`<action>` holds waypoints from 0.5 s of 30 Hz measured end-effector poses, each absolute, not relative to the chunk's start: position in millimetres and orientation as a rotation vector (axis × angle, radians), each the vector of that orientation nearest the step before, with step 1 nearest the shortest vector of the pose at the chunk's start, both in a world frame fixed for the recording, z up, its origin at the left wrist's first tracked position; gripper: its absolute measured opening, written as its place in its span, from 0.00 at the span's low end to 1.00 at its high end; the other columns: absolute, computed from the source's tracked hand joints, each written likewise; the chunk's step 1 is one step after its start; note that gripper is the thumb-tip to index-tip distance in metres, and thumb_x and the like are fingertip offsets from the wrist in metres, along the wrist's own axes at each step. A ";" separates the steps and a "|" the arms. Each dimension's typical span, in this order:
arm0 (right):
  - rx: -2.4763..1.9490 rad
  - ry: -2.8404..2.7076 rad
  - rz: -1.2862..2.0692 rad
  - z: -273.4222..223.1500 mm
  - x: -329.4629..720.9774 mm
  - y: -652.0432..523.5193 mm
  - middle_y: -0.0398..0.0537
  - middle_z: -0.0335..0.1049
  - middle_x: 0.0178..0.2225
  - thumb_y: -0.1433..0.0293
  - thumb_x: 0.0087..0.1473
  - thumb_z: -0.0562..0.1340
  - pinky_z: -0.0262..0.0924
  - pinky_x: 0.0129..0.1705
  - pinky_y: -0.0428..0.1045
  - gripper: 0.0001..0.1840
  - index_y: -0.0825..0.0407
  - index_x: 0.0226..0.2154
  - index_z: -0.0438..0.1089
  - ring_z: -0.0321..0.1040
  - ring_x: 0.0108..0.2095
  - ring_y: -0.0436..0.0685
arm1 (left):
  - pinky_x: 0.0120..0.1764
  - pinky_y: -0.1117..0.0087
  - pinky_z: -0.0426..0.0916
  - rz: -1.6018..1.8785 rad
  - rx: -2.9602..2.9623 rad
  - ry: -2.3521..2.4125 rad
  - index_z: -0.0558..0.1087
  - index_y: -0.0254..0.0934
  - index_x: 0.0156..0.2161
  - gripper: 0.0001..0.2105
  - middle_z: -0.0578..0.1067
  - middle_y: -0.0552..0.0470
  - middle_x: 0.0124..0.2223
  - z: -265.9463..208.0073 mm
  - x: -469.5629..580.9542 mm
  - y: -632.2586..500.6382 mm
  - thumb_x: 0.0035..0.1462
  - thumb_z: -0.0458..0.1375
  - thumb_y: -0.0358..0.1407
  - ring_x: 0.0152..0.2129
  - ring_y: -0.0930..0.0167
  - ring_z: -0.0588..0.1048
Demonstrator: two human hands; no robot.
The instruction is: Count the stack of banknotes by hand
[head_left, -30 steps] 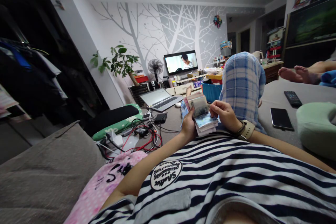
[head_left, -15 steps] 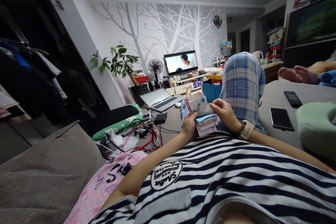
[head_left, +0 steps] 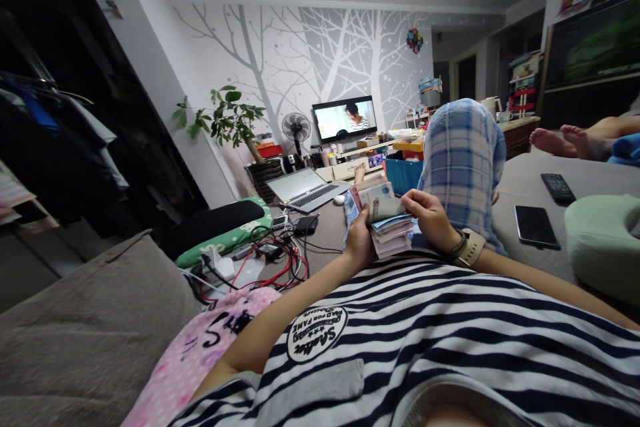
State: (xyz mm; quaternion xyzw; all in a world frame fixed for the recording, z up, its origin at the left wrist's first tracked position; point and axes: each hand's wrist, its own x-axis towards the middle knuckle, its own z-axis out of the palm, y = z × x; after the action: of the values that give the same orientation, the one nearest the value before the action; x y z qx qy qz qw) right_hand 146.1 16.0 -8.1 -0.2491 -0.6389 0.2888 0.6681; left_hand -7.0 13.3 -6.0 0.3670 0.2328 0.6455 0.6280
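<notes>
A thick stack of banknotes is folded over in my left hand, with the thumb lying across its near side. Pinkish notes stand at the back of the stack, and bluish and pale ones hang down in front. My right hand pinches the right edge of a pale banknote between thumb and finger, and that note stays against the stack. A watch with a light strap and a dark bracelet circle my right wrist. The fingers of my left hand behind the stack are hidden.
Left of my legs lie an open laptop, a mouse and a tangle of cables. To the right are a phone, a remote control and a green neck pillow. Another person's feet rest farther right.
My left thumb has shifted left and down on the notes, uncovering more of the pale one's face. The lower ends of the stack have fanned a little. My right hand has barely moved.
</notes>
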 end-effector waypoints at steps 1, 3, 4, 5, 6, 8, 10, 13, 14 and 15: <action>-0.556 -1.442 0.657 -7.7 145.9 15.3 0.39 0.57 0.20 0.48 0.52 0.65 0.48 0.27 0.49 0.24 0.50 0.22 0.66 0.50 0.23 0.50 | 0.53 0.59 0.71 1.480 0.845 0.537 0.77 0.34 0.43 0.14 0.83 0.44 0.44 -6.3 -7.4 13.8 0.52 0.65 0.39 0.49 0.58 0.79; -0.549 -1.445 0.669 -6.9 145.5 14.4 0.39 0.57 0.20 0.47 0.51 0.65 0.48 0.27 0.49 0.24 0.50 0.22 0.66 0.50 0.23 0.50 | 0.53 0.60 0.71 1.497 0.852 0.550 0.77 0.34 0.43 0.15 0.83 0.44 0.43 -6.4 -7.9 14.2 0.52 0.66 0.39 0.49 0.58 0.79; -0.548 -1.446 0.672 -6.7 145.4 14.2 0.39 0.57 0.20 0.47 0.51 0.65 0.48 0.27 0.49 0.25 0.50 0.22 0.66 0.51 0.23 0.50 | 0.53 0.60 0.71 1.509 0.855 0.559 0.77 0.33 0.43 0.15 0.83 0.44 0.43 -6.1 -7.9 13.9 0.51 0.67 0.39 0.48 0.58 0.79; -0.549 -1.446 0.673 -6.6 145.3 14.1 0.39 0.57 0.20 0.46 0.51 0.65 0.48 0.27 0.49 0.25 0.50 0.22 0.66 0.51 0.23 0.50 | 0.53 0.60 0.71 1.520 0.856 0.569 0.77 0.33 0.43 0.15 0.83 0.44 0.43 -5.4 -7.8 13.3 0.51 0.67 0.39 0.48 0.58 0.79; -0.551 -1.446 0.672 -6.6 145.4 14.2 0.39 0.57 0.19 0.46 0.51 0.65 0.49 0.27 0.49 0.25 0.50 0.22 0.66 0.51 0.23 0.50 | 0.53 0.60 0.71 1.530 0.857 0.577 0.78 0.33 0.42 0.15 0.83 0.44 0.42 -4.5 -7.5 12.5 0.50 0.67 0.39 0.48 0.58 0.79; -0.550 -1.446 0.674 -6.9 145.6 14.6 0.39 0.57 0.19 0.46 0.51 0.65 0.49 0.27 0.49 0.25 0.50 0.22 0.66 0.51 0.23 0.50 | 0.52 0.60 0.72 1.535 0.854 0.587 0.78 0.33 0.41 0.13 0.83 0.44 0.42 -2.1 -6.8 10.3 0.51 0.66 0.38 0.49 0.57 0.79; -0.548 -1.449 0.678 -7.1 145.9 14.9 0.39 0.57 0.19 0.46 0.51 0.66 0.49 0.26 0.49 0.25 0.50 0.22 0.66 0.51 0.23 0.50 | 0.52 0.60 0.72 1.527 0.845 0.588 0.78 0.33 0.40 0.11 0.83 0.44 0.41 0.1 -6.2 8.2 0.53 0.65 0.37 0.49 0.57 0.79; -0.544 -1.449 0.685 -7.1 146.2 15.1 0.39 0.58 0.20 0.46 0.51 0.66 0.48 0.27 0.49 0.25 0.50 0.23 0.67 0.51 0.23 0.50 | 0.52 0.60 0.72 1.524 0.843 0.591 0.78 0.34 0.39 0.09 0.83 0.45 0.40 1.4 -5.9 7.1 0.54 0.63 0.35 0.49 0.58 0.79; -0.543 -1.449 0.685 -7.0 146.2 15.1 0.39 0.58 0.19 0.46 0.51 0.66 0.48 0.27 0.49 0.25 0.50 0.23 0.67 0.51 0.23 0.50 | 0.52 0.60 0.72 1.532 0.848 0.590 0.78 0.33 0.39 0.09 0.83 0.45 0.40 1.2 -6.0 7.4 0.54 0.63 0.35 0.49 0.58 0.79; -0.542 -1.448 0.683 -6.9 146.2 15.1 0.39 0.58 0.19 0.46 0.51 0.66 0.48 0.27 0.49 0.25 0.50 0.22 0.67 0.51 0.23 0.50 | 0.52 0.60 0.71 1.541 0.854 0.585 0.78 0.33 0.39 0.09 0.83 0.44 0.40 0.7 -6.2 7.9 0.54 0.63 0.35 0.49 0.57 0.79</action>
State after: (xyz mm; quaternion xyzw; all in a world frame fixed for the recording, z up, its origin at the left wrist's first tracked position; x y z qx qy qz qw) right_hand 146.2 15.1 -6.9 -0.2401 -0.6410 0.3023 0.6635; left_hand -6.2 7.9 0.7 0.3681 0.2524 0.6645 0.5993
